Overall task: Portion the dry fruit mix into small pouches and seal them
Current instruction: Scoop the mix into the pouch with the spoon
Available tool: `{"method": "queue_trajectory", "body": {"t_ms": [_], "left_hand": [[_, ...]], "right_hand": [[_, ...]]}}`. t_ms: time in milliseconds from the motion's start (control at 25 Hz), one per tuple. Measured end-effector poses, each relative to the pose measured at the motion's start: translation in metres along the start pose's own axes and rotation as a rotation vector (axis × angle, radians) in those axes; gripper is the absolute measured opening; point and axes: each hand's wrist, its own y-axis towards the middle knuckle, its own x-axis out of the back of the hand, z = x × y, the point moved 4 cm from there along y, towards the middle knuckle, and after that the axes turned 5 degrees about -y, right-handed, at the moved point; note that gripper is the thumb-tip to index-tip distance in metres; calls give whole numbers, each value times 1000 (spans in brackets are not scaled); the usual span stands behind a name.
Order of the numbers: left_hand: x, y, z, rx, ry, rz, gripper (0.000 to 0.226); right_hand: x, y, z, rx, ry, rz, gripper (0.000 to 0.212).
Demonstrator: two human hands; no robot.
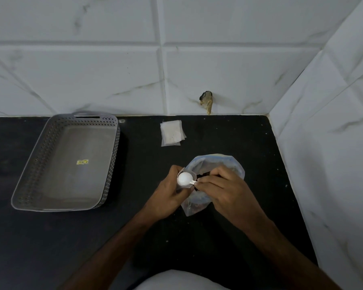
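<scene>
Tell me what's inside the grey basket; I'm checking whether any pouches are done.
No pouches show inside the grey basket: only its bare floor and a small yellow sticker. The near wall hides a thin strip of floor behind it.

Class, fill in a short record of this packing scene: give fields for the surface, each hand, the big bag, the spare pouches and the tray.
surface: black counter
left hand: holds a small pouch
right hand: pinches the white scoop, overturned at the pouch mouth
big bag: open, under both hands
spare pouches: stacked near the wall
grey tray: left, no pouches in it
</scene>
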Motion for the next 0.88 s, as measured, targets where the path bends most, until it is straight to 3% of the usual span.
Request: {"method": "queue_trajectory", "body": {"t_ms": [80, 200, 440, 520, 680, 880], "left_hand": [[1, 0, 1, 11, 5, 0, 25], [2, 0, 2, 22, 11, 22, 27], [2, 1, 0, 18, 31, 35, 29], [2, 1, 0, 19, 24, 40, 29], [1, 2, 2, 10, 14, 17, 30], [1, 2, 1, 10, -10, -17, 30]], "right_hand": [[6, -2, -8, -300, 301, -93, 14], [5, -7, -23, -721, 648, -98, 18], [-4, -11, -30, -940, 1033, 5, 15], [-1, -9, -30, -827, 876, -26, 17], [1, -2, -15, -308, 366, -116, 15], [-5, -7, -3, -124, 125, -170, 23]]}}
